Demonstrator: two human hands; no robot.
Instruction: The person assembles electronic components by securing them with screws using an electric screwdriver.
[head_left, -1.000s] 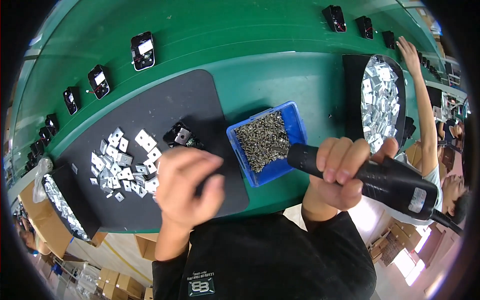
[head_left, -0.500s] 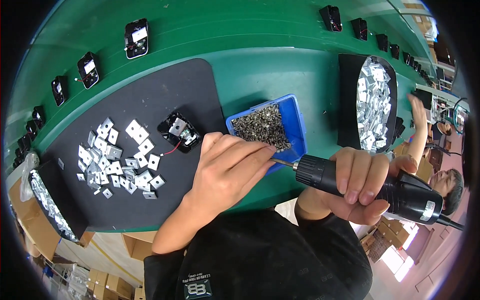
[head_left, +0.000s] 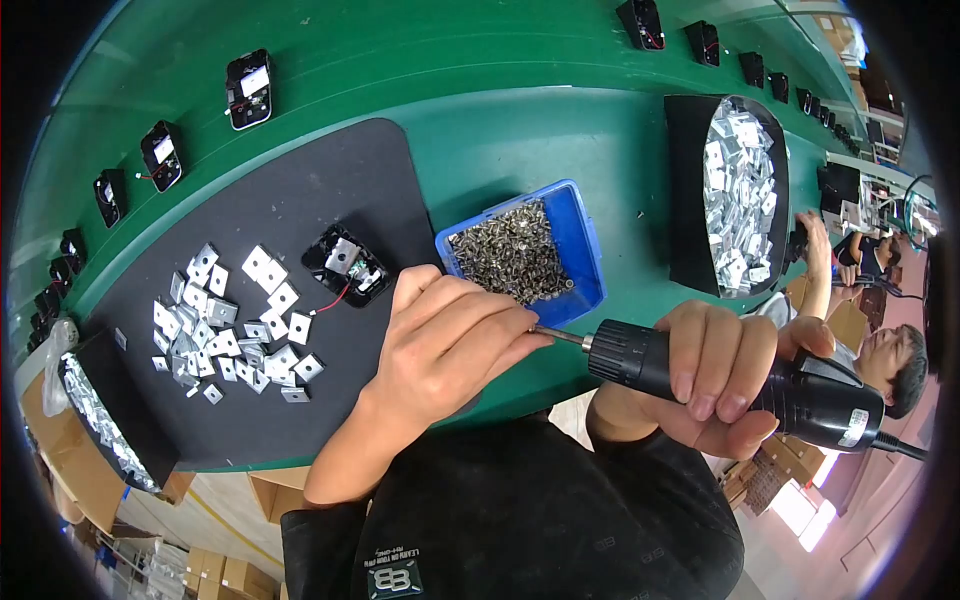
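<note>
My right hand (head_left: 722,365) is wrapped round a black electric screwdriver (head_left: 640,357), held level with its bit pointing left. The fingertips of my left hand (head_left: 450,345) are pinched together at the end of the thin metal bit (head_left: 562,335); what they hold there is hidden, perhaps too small to see. Just beyond my fingers stands a blue bin (head_left: 590,262) of small metal screws (head_left: 512,250). Left of the bin, an open black housing (head_left: 345,265) with a metal plate, circuit board and red wire lies on the dark mat (head_left: 300,180).
Loose square metal plates (head_left: 215,320) lie on the mat. More plates fill a black box (head_left: 690,200) at right and another box (head_left: 120,400) at far left. Black housings (head_left: 250,90) line the green far strip. A co-worker's hand (head_left: 817,240) is at far right.
The view has shifted slightly, so the bin, boxes and housings sit a little further left. More of the bit shows between my fingertips and the chuck. The co-worker's hand has come lower.
</note>
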